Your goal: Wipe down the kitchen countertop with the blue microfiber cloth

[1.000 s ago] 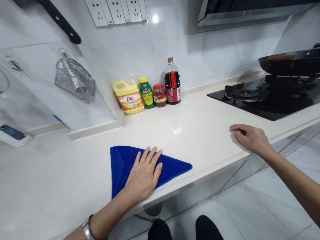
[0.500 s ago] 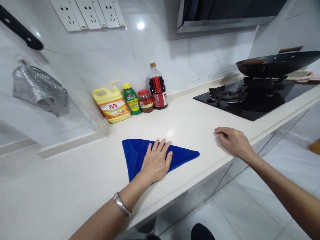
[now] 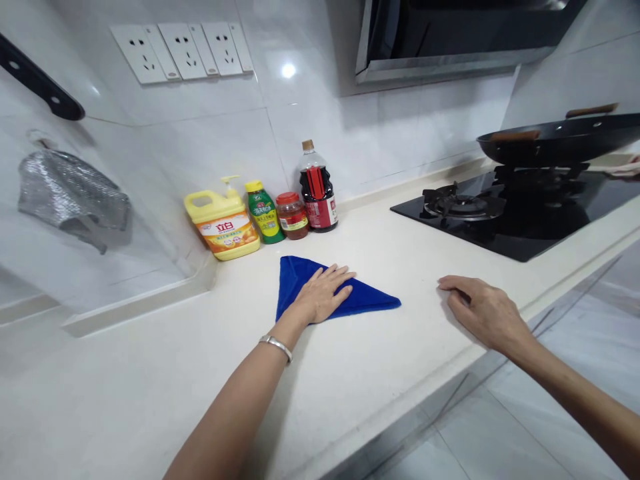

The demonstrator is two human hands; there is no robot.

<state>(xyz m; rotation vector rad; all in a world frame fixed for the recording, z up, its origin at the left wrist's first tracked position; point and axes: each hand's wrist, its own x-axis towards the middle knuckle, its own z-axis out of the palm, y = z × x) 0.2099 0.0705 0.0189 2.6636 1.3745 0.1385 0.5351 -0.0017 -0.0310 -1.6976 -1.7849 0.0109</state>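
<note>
A blue cloth (image 3: 367, 300), folded into a triangle, lies flat on the cream countertop (image 3: 150, 373). My left hand (image 3: 323, 293) presses on its middle with fingers stretched out flat; a silver bracelet is on that wrist. My right hand (image 3: 480, 310) rests palm down on the bare counter to the right of the cloth, near the front edge, fingers loosely extended, holding nothing.
Against the back wall stand a yellow detergent jug (image 3: 223, 223), a green bottle (image 3: 263, 212), a red-lidded jar (image 3: 291, 215) and a dark sauce bottle (image 3: 317, 188). A black gas hob (image 3: 505, 213) with a wok (image 3: 560, 137) sits at the right. Wall sockets (image 3: 183, 50) are above.
My left hand has slid the blue cloth away from the front edge, toward the bottles at the back. My right hand stays resting on the counter.
</note>
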